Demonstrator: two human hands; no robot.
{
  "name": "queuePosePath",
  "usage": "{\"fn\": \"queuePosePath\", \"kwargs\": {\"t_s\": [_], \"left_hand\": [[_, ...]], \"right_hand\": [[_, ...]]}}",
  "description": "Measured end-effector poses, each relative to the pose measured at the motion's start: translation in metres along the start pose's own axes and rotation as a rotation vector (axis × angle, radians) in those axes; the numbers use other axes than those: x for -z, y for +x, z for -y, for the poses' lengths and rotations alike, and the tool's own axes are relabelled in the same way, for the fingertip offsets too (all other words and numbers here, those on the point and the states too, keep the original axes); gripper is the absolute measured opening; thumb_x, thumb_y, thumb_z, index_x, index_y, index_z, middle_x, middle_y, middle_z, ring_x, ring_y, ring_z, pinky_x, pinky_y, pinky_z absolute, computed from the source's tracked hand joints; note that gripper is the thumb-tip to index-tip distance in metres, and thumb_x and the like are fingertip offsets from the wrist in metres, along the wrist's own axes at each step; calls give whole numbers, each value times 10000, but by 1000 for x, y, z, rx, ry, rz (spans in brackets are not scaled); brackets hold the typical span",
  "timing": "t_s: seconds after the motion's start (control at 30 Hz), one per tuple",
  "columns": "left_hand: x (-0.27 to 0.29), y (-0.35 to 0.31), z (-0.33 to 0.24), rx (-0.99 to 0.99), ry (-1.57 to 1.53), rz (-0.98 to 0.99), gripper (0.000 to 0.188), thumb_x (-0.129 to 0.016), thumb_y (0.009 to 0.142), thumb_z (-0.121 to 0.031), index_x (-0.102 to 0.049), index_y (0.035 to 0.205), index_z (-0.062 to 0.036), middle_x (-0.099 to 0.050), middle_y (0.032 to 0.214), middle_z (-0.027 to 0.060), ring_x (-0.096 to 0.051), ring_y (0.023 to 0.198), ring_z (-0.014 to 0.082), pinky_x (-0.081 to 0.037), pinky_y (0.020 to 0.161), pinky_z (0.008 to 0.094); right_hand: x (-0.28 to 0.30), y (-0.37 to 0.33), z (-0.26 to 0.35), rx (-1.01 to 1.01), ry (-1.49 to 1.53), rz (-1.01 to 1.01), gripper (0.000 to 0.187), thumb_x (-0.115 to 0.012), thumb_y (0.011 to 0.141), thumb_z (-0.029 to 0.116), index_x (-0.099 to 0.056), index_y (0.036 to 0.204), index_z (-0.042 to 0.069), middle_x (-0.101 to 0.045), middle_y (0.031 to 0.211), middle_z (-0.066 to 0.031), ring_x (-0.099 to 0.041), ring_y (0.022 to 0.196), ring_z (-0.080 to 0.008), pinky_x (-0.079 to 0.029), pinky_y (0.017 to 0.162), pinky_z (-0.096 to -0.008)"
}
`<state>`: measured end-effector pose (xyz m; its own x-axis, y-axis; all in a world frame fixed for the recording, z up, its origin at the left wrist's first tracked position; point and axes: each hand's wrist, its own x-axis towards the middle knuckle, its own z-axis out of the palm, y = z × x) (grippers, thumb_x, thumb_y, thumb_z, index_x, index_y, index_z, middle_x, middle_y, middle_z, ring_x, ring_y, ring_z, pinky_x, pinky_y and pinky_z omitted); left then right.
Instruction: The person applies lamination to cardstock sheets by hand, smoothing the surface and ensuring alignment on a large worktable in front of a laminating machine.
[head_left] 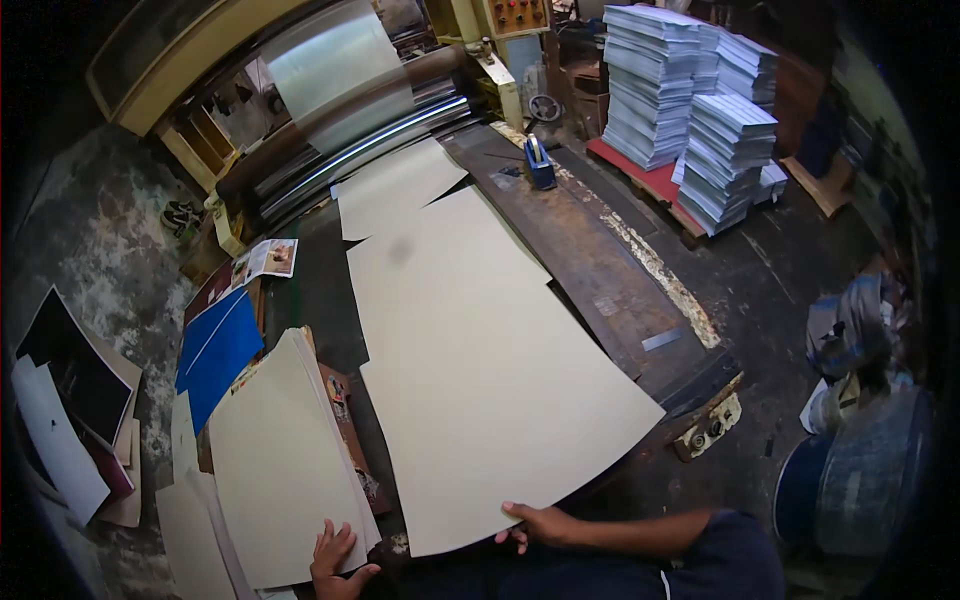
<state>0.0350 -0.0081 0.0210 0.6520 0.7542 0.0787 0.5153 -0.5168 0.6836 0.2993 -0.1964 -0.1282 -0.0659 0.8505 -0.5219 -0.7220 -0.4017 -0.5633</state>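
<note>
My right hand (535, 525) pinches the near edge of a large cream sheet (500, 420), thumb on top and fingers beneath. That sheet lies on the machine bed, overlapping a second cream sheet (430, 270) farther up. A third cream sheet (400, 185) reaches the shiny metal rollers (400, 125). At lower left my left hand (338, 562) rests with fingers apart on the near right corner of a stack of cream sheets (285, 460). It does not appear to grip anything.
A blue tape dispenser (540, 165) and a small metal strip (660, 341) sit on the bed's right side. Tall piles of white paper (650, 90) stand on a red-topped pallet (640, 170). Blue sheets (220, 350) lie beyond my left stack. A clear film roll (870, 470) stands at right.
</note>
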Motion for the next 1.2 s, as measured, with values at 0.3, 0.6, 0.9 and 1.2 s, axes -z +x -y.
{"fn": "queuePosePath", "kwargs": {"t_s": [0.3,0.6,0.9,1.2], "left_hand": [[7,0,15,141,-166,-9,637,-845,596,-465,-700,1046,-36,-625,1192,215,-394,1338,358,-137,1154,513],[8,-16,38,428,-435,-361,388,-527,968,-329,-630,1047,36,-610,987,89,-545,979,174,-393,921,311],[-18,-16,-10,181,-291,-703,389,-457,996,-305,-629,866,19,-674,842,117,-618,773,191,-378,1034,398],[-18,-29,-45,-233,-189,-9,408,-582,897,-470,-698,719,-122,-711,742,13,-673,1001,247,-88,1147,535]], "right_hand": [[-13,1,1,82,42,-25,509,-392,1004,445,-461,1195,-22,-658,989,-221,-474,566,-116,-545,586,-306],[-6,40,32,199,213,-38,478,-376,1005,421,-445,1194,-13,-647,905,-224,-499,556,-141,-551,584,-329],[-20,55,37,282,216,-295,411,-423,982,417,-434,1164,49,-613,1078,-145,-528,676,-146,-527,667,-386],[-27,-20,67,117,-39,33,585,-604,881,444,-433,1247,22,-557,1067,-138,-580,832,-176,-543,618,-348]]}}
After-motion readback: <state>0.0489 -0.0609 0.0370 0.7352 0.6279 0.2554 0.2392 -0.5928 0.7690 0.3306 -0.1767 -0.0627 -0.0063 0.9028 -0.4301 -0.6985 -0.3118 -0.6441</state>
